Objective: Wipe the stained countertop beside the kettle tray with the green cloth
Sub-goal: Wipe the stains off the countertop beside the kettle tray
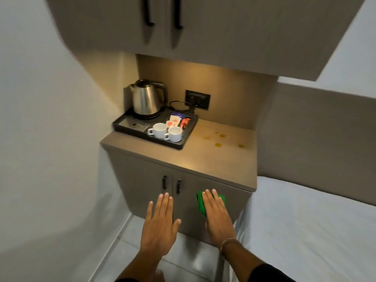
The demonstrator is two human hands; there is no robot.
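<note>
A beige countertop (203, 159) carries several yellow-brown stains (220, 139) on its right half. To their left stands a black kettle tray (122, 127) with a steel kettle (147, 98), two white cups (165, 132) and sachets. Both my hands are held out flat, palms down, well below and in front of the counter edge. My right hand (217, 216) has the green cloth (201, 204) under its palm; the cloth shows at the fingers' left and tip. My left hand (160, 224) is spread and holds nothing.
Cabinet doors with black handles (171, 184) sit below the counter. An upper cabinet (203, 27) overhangs it. A wall socket (197, 99) with a black cord is behind the tray. A white bed (305, 231) lies at the right, a wall at the left.
</note>
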